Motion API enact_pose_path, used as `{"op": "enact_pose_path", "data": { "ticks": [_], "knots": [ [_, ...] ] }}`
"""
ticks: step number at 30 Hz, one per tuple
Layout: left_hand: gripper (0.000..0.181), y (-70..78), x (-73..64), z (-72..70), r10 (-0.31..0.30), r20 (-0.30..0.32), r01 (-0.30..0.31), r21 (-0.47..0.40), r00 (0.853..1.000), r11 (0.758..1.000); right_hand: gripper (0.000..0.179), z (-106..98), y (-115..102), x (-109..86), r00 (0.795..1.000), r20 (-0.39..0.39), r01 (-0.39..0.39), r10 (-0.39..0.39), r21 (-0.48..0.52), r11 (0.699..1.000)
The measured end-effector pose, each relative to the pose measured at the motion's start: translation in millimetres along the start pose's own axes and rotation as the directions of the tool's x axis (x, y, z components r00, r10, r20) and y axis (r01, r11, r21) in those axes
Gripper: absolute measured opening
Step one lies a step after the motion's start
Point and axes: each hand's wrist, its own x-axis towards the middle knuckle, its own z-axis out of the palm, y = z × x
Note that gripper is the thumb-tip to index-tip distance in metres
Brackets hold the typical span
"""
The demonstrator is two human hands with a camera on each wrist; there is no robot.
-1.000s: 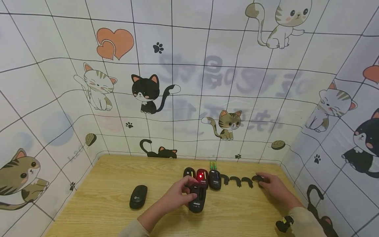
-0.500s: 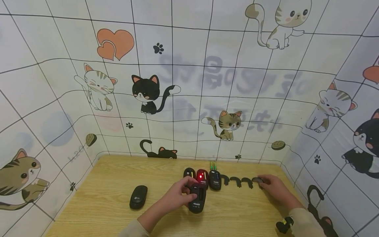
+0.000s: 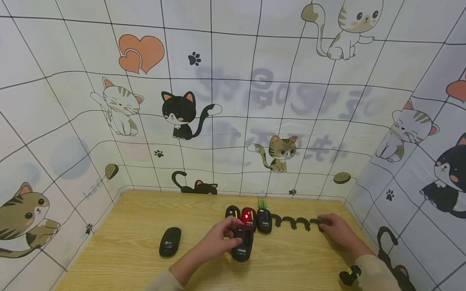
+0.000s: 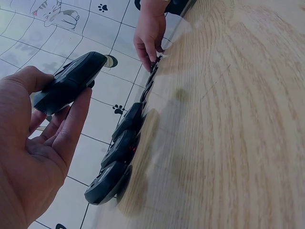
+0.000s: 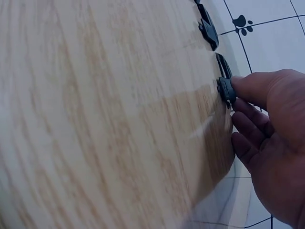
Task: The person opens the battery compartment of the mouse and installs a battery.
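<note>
Your left hand grips an upturned mouse, thumb on one side and fingers on the other; the left wrist view shows it raised off the table. Just beyond those fingertips lie three mice in a close row: a black-rimmed mouse, a red mouse with a glowing red light, and a dark mouse with two green batteries at its far end. Left of your left fingers, well apart, lies a logo-marked mouse. Your right hand pinches a dark curved piece at the tabletop, thumb against it. Left of your right fingers, three similar pieces line up toward the dark mouse.
</note>
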Motion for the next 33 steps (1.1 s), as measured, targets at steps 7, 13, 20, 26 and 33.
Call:
{"op": "enact_pose_path", "data": {
  "ticks": [7, 13, 20, 26, 33],
  "knots": [
    [0.042, 1.9, -0.4, -1.3, 0.011, 0.009, -0.011, 0.005, 1.0, 1.0, 0.033, 3, -4, 0.1, 0.998, -0.048, -0.041, 0.043, 0.034, 0.999],
    [0.043, 2.1, -0.1, -1.4, 0.01, 0.011, -0.01, 0.003, 1.0, 1.0, 0.029, 6, -29, 5.9, 0.99, -0.137, -0.032, 0.036, 0.036, 0.999],
    [0.042, 1.9, 0.2, -0.9, 0.0, 0.008, 0.0, 0.002, 1.0, 1.0, 0.025, 20, -53, 20.0, 0.992, -0.125, -0.001, 0.015, 0.115, 0.993],
    [0.043, 1.5, 0.5, -1.2, 0.0, 0.009, 0.0, -0.003, 1.0, 1.0, 0.026, 39, -82, 41.9, 0.993, -0.115, 0.045, -0.035, 0.079, 0.996],
    [0.042, 2.6, -0.1, -1.7, 0.005, 0.013, -0.005, -0.002, 1.0, 1.0, 0.036, 58, -120, 67.3, 0.996, -0.05, 0.072, -0.067, 0.103, 0.992]
  ]
}}
